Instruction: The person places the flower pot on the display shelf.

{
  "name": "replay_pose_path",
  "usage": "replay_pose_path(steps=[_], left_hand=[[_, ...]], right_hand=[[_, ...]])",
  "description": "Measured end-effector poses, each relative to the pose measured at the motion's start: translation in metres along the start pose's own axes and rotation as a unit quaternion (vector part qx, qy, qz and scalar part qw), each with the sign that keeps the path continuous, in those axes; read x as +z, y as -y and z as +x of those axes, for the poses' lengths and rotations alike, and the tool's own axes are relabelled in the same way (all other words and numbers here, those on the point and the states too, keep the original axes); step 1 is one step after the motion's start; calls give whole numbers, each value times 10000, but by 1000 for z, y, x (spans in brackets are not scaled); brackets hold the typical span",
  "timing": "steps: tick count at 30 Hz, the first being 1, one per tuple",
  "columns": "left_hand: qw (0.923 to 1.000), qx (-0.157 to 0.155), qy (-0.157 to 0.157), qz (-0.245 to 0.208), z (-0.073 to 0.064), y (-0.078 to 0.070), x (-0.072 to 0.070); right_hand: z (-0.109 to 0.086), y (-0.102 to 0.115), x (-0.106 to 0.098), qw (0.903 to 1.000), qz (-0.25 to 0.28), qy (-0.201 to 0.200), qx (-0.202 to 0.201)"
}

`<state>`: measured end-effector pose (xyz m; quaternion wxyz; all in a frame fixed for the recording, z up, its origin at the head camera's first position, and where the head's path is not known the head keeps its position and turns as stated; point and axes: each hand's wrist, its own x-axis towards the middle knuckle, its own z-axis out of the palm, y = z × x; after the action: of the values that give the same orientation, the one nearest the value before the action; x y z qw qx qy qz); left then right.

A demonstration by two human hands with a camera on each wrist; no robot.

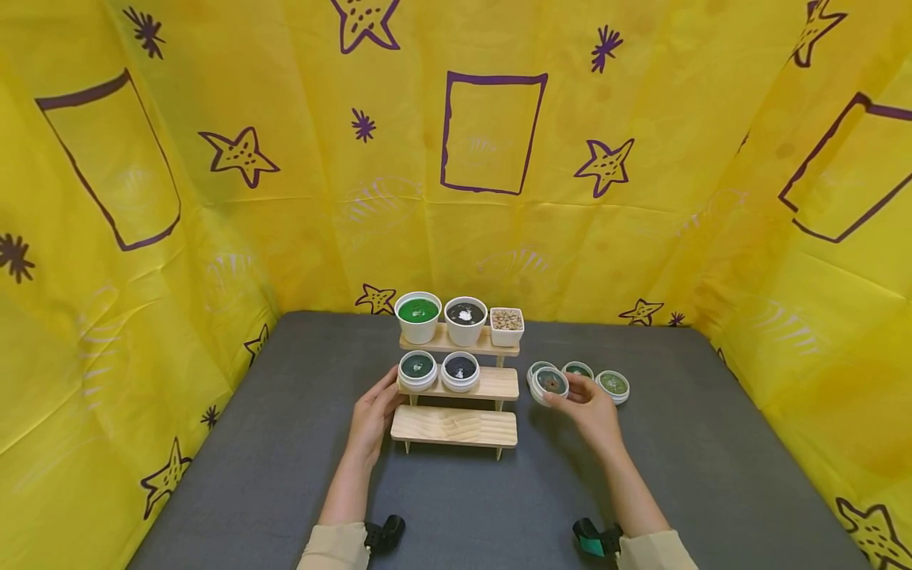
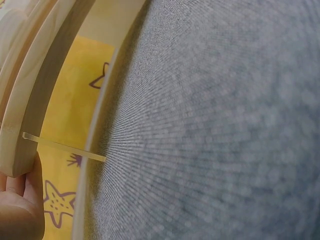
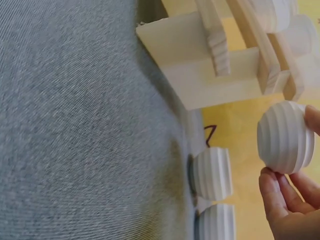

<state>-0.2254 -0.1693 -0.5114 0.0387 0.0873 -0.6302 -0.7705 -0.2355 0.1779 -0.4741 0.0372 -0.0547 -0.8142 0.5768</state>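
A three-step wooden stand [image 1: 454,427] stands at mid-table. My left hand [image 1: 374,416] holds the left end of its middle step, thumb and fingers at the wood's edge. Right beside those fingers, on that step, sits a small white pot [image 1: 417,368] with a dark green top; a second small pot [image 1: 460,370] with a near-black top is to its right. Off the stand's right side, my right hand [image 1: 594,412] pinches a white ribbed pot [image 3: 286,137] with a dark green top and a brownish spot, lifted above the table and slightly tilted.
Several more small ribbed pots, among them a green-topped one [image 1: 613,385], lie on the grey table [image 1: 285,475] beyond the right hand. The top step bears a green-topped cup [image 1: 418,317], a black-topped cup [image 1: 466,320] and a square cup [image 1: 507,327] of beige bits. Yellow cloth [image 1: 313,222] walls the table.
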Motion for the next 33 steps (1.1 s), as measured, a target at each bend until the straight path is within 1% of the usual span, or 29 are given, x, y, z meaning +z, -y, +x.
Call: replay_pose_path(steps=[7, 14, 19, 25, 33], left_hand=[[10000, -3, 15, 3, 0, 0, 0], [10000, -42, -30, 41, -1, 0, 0], [10000, 39, 6, -25, 0, 0, 0], [10000, 34, 16, -24, 0, 0, 0], [10000, 59, 22, -56, 0, 1, 0]], right_hand=[[-2, 13, 2, 9999, 122, -18, 26], [-2, 22, 8, 9994, 346, 14, -78], [-4, 25, 14, 9988, 477, 52, -101], [-4, 28, 20, 9986, 490, 55, -175], [-5, 31, 25, 9991, 335, 70, -245]])
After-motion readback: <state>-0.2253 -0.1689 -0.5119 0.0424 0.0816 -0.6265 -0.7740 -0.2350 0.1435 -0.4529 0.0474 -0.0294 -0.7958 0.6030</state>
